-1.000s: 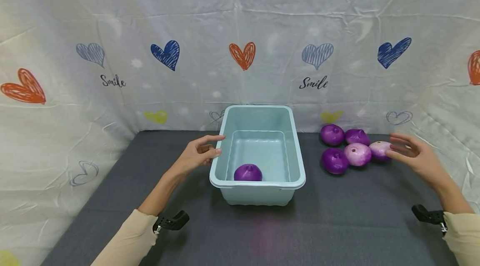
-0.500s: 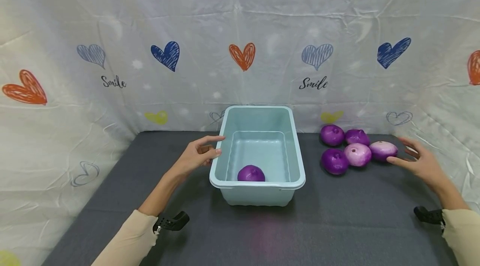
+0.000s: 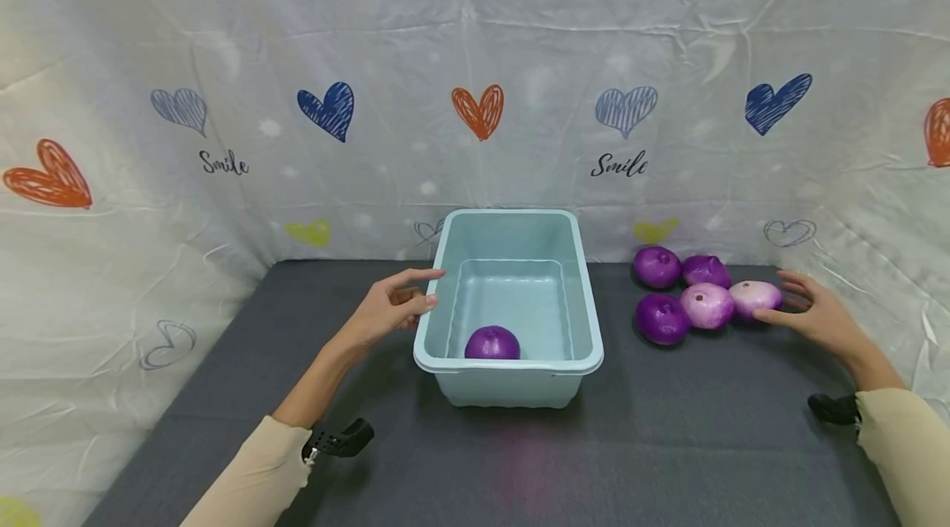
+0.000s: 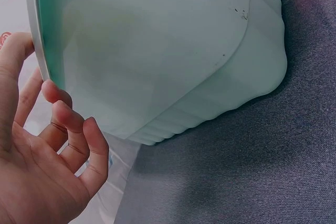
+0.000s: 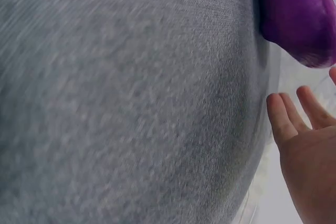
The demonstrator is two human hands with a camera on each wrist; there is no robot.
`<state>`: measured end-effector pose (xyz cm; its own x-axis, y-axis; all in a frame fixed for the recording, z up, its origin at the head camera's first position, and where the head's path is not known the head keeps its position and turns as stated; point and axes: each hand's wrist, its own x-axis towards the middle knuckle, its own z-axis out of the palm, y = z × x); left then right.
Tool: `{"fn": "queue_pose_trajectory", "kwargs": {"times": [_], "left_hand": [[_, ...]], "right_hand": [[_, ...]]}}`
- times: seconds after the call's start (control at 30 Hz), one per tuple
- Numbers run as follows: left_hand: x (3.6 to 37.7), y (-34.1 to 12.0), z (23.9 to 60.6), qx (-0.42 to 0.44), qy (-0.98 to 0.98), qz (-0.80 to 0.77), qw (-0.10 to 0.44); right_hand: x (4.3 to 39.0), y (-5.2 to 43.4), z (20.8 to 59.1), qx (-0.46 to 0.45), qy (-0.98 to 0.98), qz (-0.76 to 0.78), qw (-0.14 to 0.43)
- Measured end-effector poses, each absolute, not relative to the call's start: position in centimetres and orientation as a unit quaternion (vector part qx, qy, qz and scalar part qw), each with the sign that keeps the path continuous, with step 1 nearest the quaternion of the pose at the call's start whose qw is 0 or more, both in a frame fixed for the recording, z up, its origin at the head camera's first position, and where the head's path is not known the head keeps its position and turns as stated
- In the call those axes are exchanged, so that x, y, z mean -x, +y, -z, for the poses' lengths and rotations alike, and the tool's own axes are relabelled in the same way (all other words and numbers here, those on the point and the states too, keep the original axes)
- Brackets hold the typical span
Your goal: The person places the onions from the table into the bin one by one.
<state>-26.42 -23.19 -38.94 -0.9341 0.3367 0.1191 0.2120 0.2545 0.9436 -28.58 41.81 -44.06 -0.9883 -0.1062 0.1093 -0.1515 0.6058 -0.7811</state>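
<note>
A teal plastic tub [image 3: 586, 321] stands mid-table with one purple onion [image 3: 491, 343] inside, near its front wall. My left hand [image 3: 416, 296] rests at the tub's left rim, index finger and thumb touching it; in the left wrist view the left hand [image 4: 52, 145] lies loosely curled beside the tub's outer wall [image 4: 157, 51]. Right of the tub lie several purple onions [image 3: 662, 318]. My right hand [image 3: 794, 308] is spread beside the palest onion [image 3: 753, 296], not clasping it. In the right wrist view the right hand's fingers [image 5: 286, 119] are straight, apart from an onion [image 5: 302, 14].
A dark grey cloth [image 3: 519, 461] covers the table. A white sheet printed with hearts [image 3: 475, 110] walls it in at the back and both sides. Black wrist camera mounts [image 3: 341, 438] sit at both cuffs.
My right hand dropped toward the table, then slid left up to the palest onion. The onion in the tub rolled slightly. The left hand stayed put.
</note>
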Motion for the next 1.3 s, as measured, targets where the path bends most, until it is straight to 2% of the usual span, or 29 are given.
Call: {"fn": "queue_pose_trajectory", "kwargs": {"times": [0.4, 0.93, 1.3], "left_hand": [[26.4, -23.1, 38.9, -0.170, 0.789, -0.587, 0.054], [26.5, -23.1, 39.0, -0.175, 0.787, -0.589, 0.050], [26.6, -23.2, 39.1, -0.181, 0.787, -0.588, 0.048]], "right_hand": [[29.0, 41.5, 44.5, -0.074, -0.897, -0.433, 0.051], [27.9, 42.7, 44.5, -0.046, -0.885, -0.457, 0.080], [26.8, 42.4, 44.0, -0.040, -0.877, -0.475, 0.061]]}}
